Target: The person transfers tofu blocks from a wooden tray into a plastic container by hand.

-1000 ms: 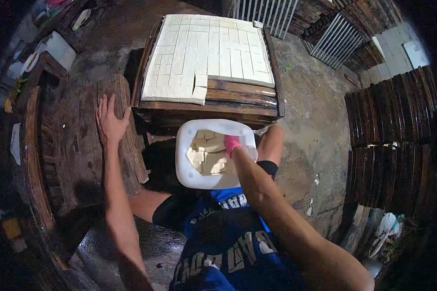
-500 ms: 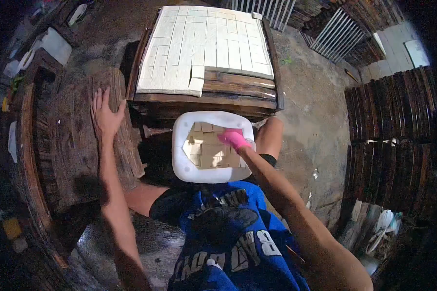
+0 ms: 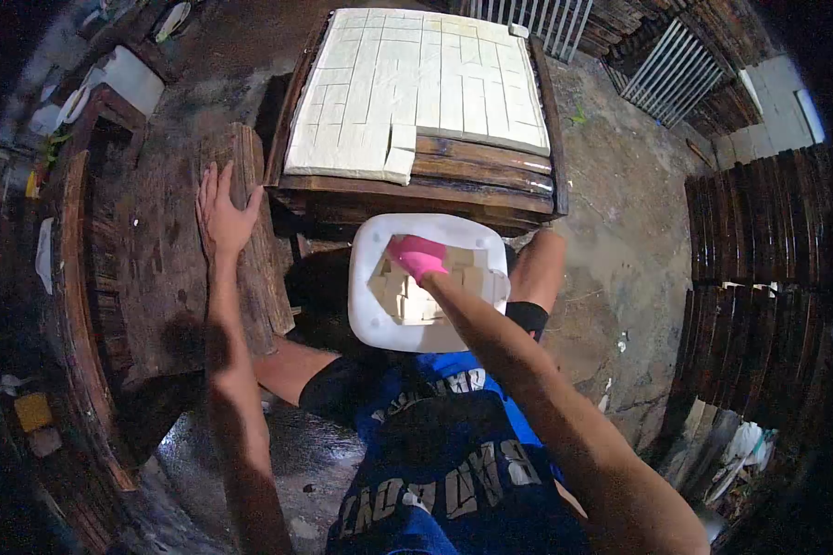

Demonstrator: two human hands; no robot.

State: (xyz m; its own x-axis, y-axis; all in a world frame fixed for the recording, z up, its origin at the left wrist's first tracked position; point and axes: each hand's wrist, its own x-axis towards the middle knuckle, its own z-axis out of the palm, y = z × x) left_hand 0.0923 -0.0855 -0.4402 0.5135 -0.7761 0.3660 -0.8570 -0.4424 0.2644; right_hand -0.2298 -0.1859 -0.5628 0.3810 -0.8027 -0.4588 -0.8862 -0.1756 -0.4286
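My left hand (image 3: pixel 224 217) lies flat with its fingers spread on a dark wooden board (image 3: pixel 157 277) at the left. My right hand (image 3: pixel 418 256), in a pink glove, reaches inside a white plastic tub (image 3: pixel 372 326) between my knees. Pale cream rectangular blocks (image 3: pixel 416 301) lie in the tub below the glove. The glove's fingers bend away from view, so whatever they hold is hidden. Beyond the tub, a layer of similar white blocks (image 3: pixel 407 83) covers most of a stack of wooden boards. At its near right, bare slats (image 3: pixel 481 162) show beside a slightly raised block (image 3: pixel 399 165).
Stacks of dark wooden boards (image 3: pixel 750 213) stand at the right on the wet concrete floor (image 3: pixel 611 213). Metal grates (image 3: pixel 671 72) lean at the back right. A wooden frame edge (image 3: pixel 93 314) runs along the far left. White plastic scraps (image 3: pixel 745 449) lie at lower right.
My gloved right hand has moved left across the tub, from its right side to its upper left. My left hand stays on the board. The whole view has shifted slightly.
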